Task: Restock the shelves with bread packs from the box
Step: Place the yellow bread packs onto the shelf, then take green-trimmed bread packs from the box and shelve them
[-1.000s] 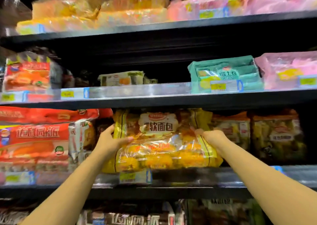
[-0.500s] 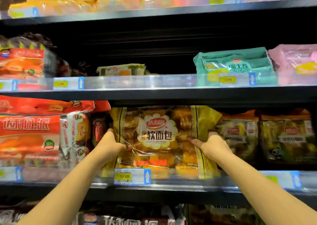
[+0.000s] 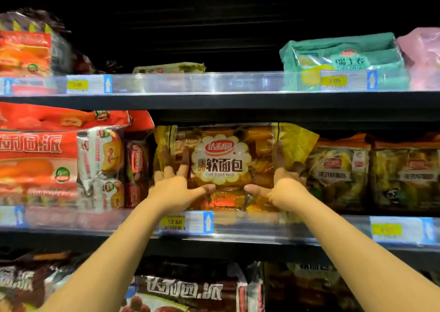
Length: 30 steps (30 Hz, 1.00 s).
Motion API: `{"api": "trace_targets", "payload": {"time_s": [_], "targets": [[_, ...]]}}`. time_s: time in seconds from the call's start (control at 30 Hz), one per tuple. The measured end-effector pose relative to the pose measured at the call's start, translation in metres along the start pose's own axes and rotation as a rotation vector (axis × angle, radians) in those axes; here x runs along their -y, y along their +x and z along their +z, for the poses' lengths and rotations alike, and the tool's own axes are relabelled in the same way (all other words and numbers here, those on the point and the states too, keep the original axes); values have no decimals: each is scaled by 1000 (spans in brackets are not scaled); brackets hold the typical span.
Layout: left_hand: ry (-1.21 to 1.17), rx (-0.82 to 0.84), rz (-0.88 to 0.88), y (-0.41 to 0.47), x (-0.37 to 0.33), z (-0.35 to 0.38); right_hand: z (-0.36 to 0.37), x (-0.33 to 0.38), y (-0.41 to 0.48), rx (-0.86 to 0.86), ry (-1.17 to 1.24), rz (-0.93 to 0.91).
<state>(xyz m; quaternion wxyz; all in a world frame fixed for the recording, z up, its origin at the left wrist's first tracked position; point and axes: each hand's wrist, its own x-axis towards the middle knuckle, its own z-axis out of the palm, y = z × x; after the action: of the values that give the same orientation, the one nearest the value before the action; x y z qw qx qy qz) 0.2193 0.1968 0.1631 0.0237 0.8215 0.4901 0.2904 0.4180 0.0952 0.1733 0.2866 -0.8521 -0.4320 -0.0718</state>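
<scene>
On the store shelf [image 3: 309, 232], the left hand [image 3: 176, 189] and right hand [image 3: 287, 191] press spread fingers flat on the bread pack [image 3: 223, 162], likely light and squashy, best held at its sides.

Supermarket bread aisle: dark tiered shelves [image 3: 214, 100] fronted by clear plastic rails [image 3: 214, 82] carry yellow price labels [image 3: 172, 221], one reading 12.60, with barcodes and blue arrows, while rows of branded, factory-sealed packs [image 3: 345, 47] face outward towards the shopper.
</scene>
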Motion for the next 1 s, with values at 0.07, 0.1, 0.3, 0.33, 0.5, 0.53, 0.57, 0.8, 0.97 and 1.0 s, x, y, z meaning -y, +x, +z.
{"api": "trace_targets", "payload": {"time_s": [0.07,0.1,0.3,0.33,0.5,0.53,0.57,0.8,0.97,1.0], "targets": [[-12,20,-16,2,0,0,2,2,6,-8,-48,17],[-19,34,-29,3,0,-1,2,3,7,-1,-68,22],[4,-14,-36,-13,-9,-15,-14,10,-21,39,-133,39],[-4,-45,-25,-19,-9,-18,-18,11,-26,36,-145,46],[84,-204,113,-58,6,-35,-22,11,-69,-170,-116,-52],[110,-260,145,-69,9,-36,-21,8,-80,-214,-95,-104],[128,-294,172,-85,14,-35,-16,5,-95,-239,-86,-161],[136,-137,222,-229,73,11,83,-34,-227,34,-17,-389],[126,108,330,-316,124,61,164,-57,-306,418,-33,-441],[118,165,308,-333,132,69,175,-62,-316,462,-27,-439]]}}
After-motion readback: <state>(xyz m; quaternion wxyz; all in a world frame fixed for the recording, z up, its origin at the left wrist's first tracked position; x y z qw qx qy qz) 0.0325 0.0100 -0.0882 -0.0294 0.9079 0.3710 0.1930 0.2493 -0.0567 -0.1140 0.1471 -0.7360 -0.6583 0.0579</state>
